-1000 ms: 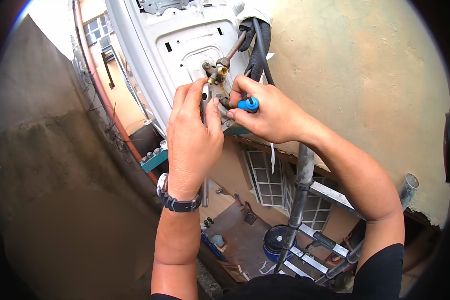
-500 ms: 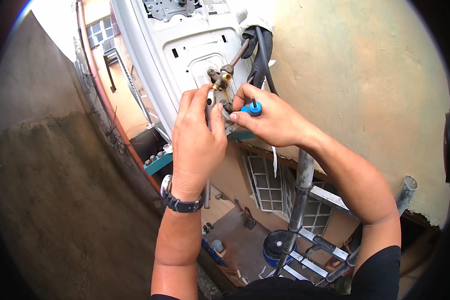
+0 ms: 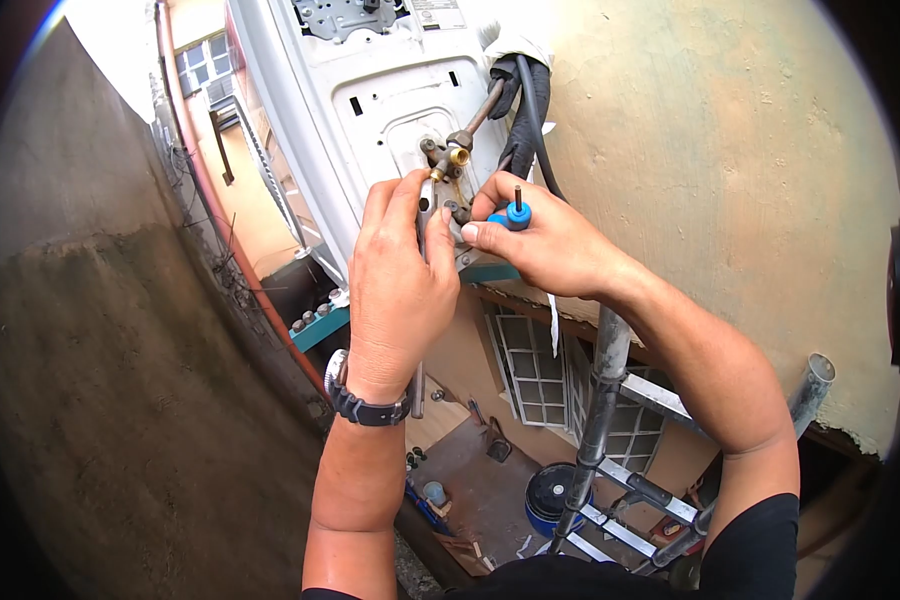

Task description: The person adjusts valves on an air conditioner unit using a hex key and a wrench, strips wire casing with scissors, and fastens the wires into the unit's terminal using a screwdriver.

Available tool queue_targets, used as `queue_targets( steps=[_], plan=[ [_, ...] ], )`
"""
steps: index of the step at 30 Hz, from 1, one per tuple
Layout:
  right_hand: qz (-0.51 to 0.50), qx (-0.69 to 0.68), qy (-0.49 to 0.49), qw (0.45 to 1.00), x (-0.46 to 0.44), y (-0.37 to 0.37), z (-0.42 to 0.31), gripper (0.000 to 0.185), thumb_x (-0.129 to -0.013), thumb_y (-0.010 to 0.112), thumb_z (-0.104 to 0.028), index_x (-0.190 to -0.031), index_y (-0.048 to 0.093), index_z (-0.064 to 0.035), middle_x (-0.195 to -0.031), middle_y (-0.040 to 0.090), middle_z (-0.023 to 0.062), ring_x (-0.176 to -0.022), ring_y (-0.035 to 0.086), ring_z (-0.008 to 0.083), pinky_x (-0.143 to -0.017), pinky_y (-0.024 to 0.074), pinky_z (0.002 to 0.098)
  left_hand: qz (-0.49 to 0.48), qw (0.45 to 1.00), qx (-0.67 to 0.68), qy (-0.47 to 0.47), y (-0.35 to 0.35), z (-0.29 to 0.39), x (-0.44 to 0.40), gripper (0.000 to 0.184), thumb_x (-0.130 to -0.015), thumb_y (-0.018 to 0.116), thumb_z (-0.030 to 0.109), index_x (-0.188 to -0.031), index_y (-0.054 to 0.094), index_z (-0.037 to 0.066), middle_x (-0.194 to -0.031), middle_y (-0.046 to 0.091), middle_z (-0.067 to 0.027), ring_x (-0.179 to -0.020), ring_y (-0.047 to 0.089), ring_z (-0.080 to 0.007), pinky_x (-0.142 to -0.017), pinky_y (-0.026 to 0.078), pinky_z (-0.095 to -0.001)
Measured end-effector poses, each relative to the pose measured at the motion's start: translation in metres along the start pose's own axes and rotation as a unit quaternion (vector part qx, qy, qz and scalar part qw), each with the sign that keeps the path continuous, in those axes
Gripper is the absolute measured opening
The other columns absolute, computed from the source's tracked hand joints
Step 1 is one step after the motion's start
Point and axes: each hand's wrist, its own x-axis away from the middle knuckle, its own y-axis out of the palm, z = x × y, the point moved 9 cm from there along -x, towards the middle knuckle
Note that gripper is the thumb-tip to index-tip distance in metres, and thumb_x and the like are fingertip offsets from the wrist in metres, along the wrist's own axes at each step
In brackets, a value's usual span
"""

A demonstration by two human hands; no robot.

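Note:
My left hand (image 3: 405, 275) is closed around a long grey metal hand tool (image 3: 419, 392); its upper end lies by the brass fitting of the service valve (image 3: 458, 157), and its exact kind is hidden by my fingers. My left fingertips are at that fitting. My right hand (image 3: 555, 240) is closed on a small blue-handled tool (image 3: 518, 215) with a short dark metal rod sticking up. The right fingertips are beside the lower valve (image 3: 457, 211), partly hidden by them. Both valves are on the side of a white outdoor air conditioner unit (image 3: 400, 75).
Black insulated pipes (image 3: 522, 110) run down along the painted wall (image 3: 690, 130). A metal ladder (image 3: 610, 370) stands below on the right. Far below are a black-lidded blue bucket (image 3: 552, 492) and window grilles (image 3: 530, 370). A dark wall (image 3: 120, 350) rises on the left.
The view has shifted slightly, so the unit and both hands appear a little further right. Both hands keep their grips near the valves.

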Motion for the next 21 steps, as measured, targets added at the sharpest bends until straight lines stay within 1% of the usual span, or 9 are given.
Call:
queue_targets(
  steps=[3, 6, 8, 14, 17, 21],
  plan=[
    [0.001, -0.033, 0.027, 0.999, 0.0003, 0.0016, 0.0061, 0.031, -0.098, 0.072, -0.03, -0.105, 0.059, -0.0024, -0.092, 0.067, 0.0129, -0.088, 0.063, 0.0208, -0.081, 0.0516, 0.0383, 0.0, 1.0, -0.001, 0.004, 0.0, 0.0005, -0.0001, 0.032, -0.103, 0.058, 0.005, -0.133, 0.058, -0.006, -0.113, 0.062, -0.0157, -0.069, 0.07, -0.0186, -0.065, 0.057, -0.0332],
    [0.002, -0.055, 0.023, 0.998, 0.0003, 0.0024, 0.0074, 0.03, -0.098, 0.072, -0.029, -0.105, 0.059, -0.0026, -0.09, 0.067, 0.0118, -0.086, 0.062, 0.0186, -0.078, 0.0513, 0.0372, 0.001, 1.0, 0.001, 0.003, -0.0002, 0.0009, -0.0006, 0.032, -0.103, 0.058, 0.005, -0.133, 0.058, -0.006, -0.113, 0.062, -0.0155, -0.069, 0.07, -0.0186, -0.064, 0.056, -0.0331],
    [0.006, -0.043, 0.019, 0.999, 0.0, 0.0016, 0.0064, 0.03, -0.098, 0.072, -0.029, -0.105, 0.059, -0.0024, -0.089, 0.066, 0.0109, -0.083, 0.061, 0.0173, -0.075, 0.0509, 0.0362, 0.002, 1.0, 0.002, 0.003, 0.0, 0.0004, -0.0007, 0.032, -0.103, 0.058, 0.005, -0.133, 0.059, -0.006, -0.112, 0.062, -0.0153, -0.069, 0.07, -0.0186, -0.064, 0.056, -0.0329],
    [0.007, -0.042, 0.024, 0.999, 0.0002, 0.0019, 0.0056, 0.031, -0.098, 0.072, -0.029, -0.105, 0.059, -0.0021, -0.087, 0.066, 0.0104, -0.08, 0.06, 0.0167, -0.071, 0.0504, 0.0359, 0.003, 1.0, -0.002, 0.0, -0.0002, 0.0008, -0.0004, 0.032, -0.103, 0.058, 0.005, -0.133, 0.059, -0.006, -0.111, 0.062, -0.0155, -0.068, 0.07, -0.0185, -0.064, 0.056, -0.0329],
    [0.0, -0.042, 0.037, 0.998, 0.001, 0.0023, 0.0055, 0.031, -0.098, 0.072, -0.029, -0.105, 0.059, -0.0023, -0.086, 0.066, 0.0103, -0.08, 0.06, 0.0165, -0.071, 0.0503, 0.0359, 0.004, 1.0, -0.001, 0.001, -0.0001, 0.0009, -0.0006, 0.031, -0.103, 0.059, 0.005, -0.132, 0.059, -0.006, -0.111, 0.062, -0.0157, -0.068, 0.07, -0.0185, -0.064, 0.056, -0.0331],
    [0.008, -0.042, 0.028, 0.999, 0.0009, 0.002, 0.0058, 0.031, -0.098, 0.072, -0.03, -0.105, 0.059, -0.002, -0.085, 0.065, 0.0099, -0.079, 0.06, 0.0171, -0.071, 0.0503, 0.0363, 0.005, 1.0, -0.001, 0.002, -0.0002, 0.0006, -0.0007, 0.031, -0.102, 0.059, 0.004, -0.132, 0.059, -0.007, -0.112, 0.062, -0.0164, -0.068, 0.07, -0.0193, -0.064, 0.056, -0.0336]
  ],
)
